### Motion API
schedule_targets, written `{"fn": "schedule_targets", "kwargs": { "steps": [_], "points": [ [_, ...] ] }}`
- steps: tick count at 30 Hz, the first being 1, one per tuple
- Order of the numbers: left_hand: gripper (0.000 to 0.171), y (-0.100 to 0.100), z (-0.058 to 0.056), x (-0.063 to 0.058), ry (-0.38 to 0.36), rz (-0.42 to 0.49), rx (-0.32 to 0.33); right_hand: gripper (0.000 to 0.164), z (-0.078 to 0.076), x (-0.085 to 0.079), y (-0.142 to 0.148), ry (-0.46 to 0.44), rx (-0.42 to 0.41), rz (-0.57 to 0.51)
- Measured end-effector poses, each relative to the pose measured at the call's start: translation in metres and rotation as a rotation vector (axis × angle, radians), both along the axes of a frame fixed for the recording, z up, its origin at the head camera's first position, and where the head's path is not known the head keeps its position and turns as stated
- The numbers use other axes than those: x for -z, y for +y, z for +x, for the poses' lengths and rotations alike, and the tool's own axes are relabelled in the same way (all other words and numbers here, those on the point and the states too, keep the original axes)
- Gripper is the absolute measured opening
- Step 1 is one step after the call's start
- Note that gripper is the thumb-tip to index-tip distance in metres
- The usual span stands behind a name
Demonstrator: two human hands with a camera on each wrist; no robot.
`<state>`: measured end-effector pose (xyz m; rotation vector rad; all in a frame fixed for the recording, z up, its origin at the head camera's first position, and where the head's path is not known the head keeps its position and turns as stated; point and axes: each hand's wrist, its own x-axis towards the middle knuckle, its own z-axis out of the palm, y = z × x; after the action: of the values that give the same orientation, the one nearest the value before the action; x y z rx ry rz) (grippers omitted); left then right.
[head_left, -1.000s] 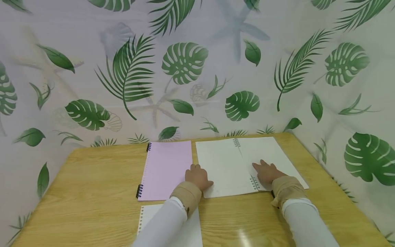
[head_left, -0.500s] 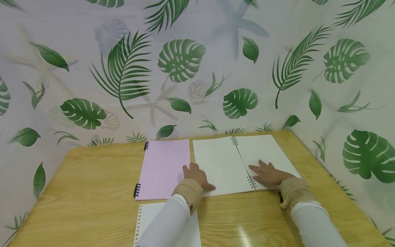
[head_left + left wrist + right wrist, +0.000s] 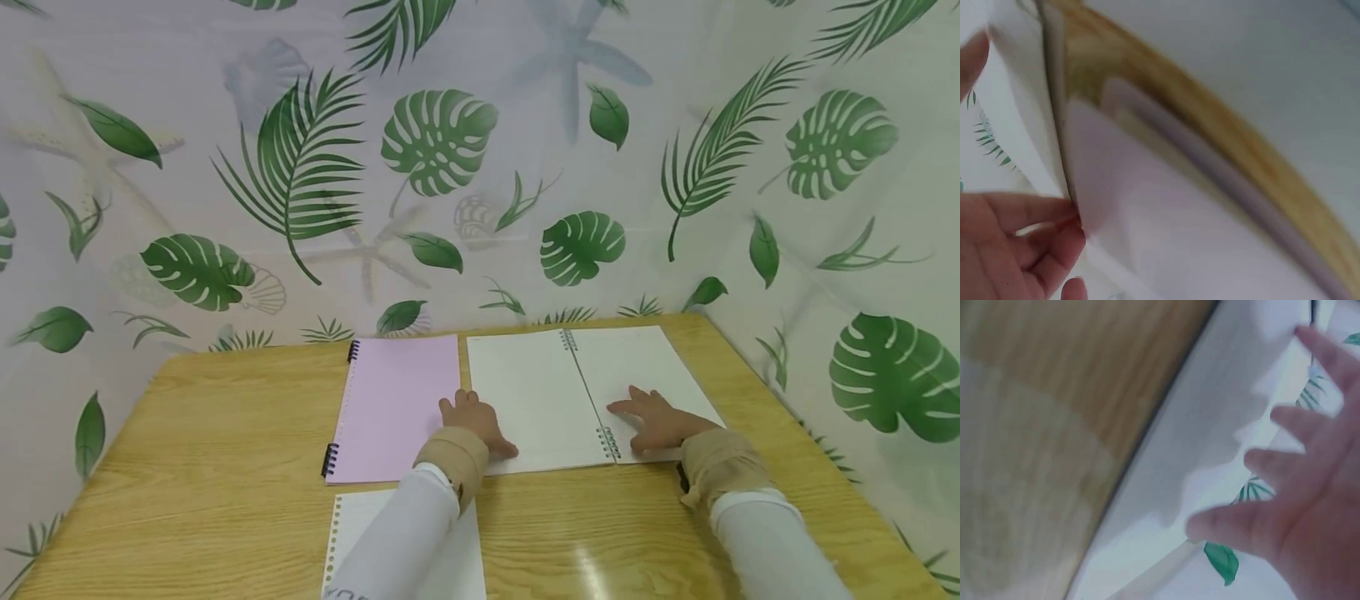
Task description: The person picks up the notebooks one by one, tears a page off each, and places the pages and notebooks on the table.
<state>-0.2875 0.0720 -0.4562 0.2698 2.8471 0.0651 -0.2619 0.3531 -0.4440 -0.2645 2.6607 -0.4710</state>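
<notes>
Left hand, fingers extended, bridges the pink notebook and open white notebook; right hand, fingers spread, is over the latter's right page. Long axis crosswise on the surface, the white notebook's spine points toward the leafy wall.

This is inside a room, with a wooden bench right by the walls. The walls have green leaves, starfish and shells on them. A pink notebook and an open white notebook make it a paper-work spot. I can't tell if it's a home or office.
</notes>
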Motion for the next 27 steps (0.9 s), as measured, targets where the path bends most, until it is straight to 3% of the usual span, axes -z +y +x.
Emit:
{"fn": "schedule_targets", "kwargs": {
  "steps": [3,6,10,16,18,20,24,27],
  "points": [
    [0.054,0.003,-0.004,0.003,0.02,0.093,-0.077,0.065,-0.008,0.002,-0.004,0.049,0.027,0.03],
    [0.048,0.006,-0.006,0.005,0.039,0.132,-0.139,0.062,-0.015,0.006,-0.009,0.044,0.001,0.099],
    [0.036,0.011,-0.006,0.003,0.04,0.146,-0.183,0.06,-0.019,0.011,-0.014,0.009,-0.018,0.166],
    [0.02,0.017,-0.003,-0.005,0.029,0.248,-0.229,0.061,-0.019,0.008,-0.014,-0.005,0.028,0.161],
    [0.027,0.017,0.0,-0.01,0.014,0.241,-0.209,0.061,-0.018,0.008,-0.013,-0.001,0.023,0.155],
    [0.047,0.013,0.003,-0.014,-0.01,0.192,-0.158,0.061,-0.017,0.008,-0.013,0.002,0.015,0.144],
    [0.099,0.001,0.008,-0.023,-0.085,0.037,-0.002,0.059,-0.014,0.007,-0.014,0.002,0.006,0.12],
    [0.113,-0.008,0.007,-0.024,-0.11,-0.034,0.093,0.059,-0.014,0.006,-0.015,0.001,0.008,0.118]
  ]
}}
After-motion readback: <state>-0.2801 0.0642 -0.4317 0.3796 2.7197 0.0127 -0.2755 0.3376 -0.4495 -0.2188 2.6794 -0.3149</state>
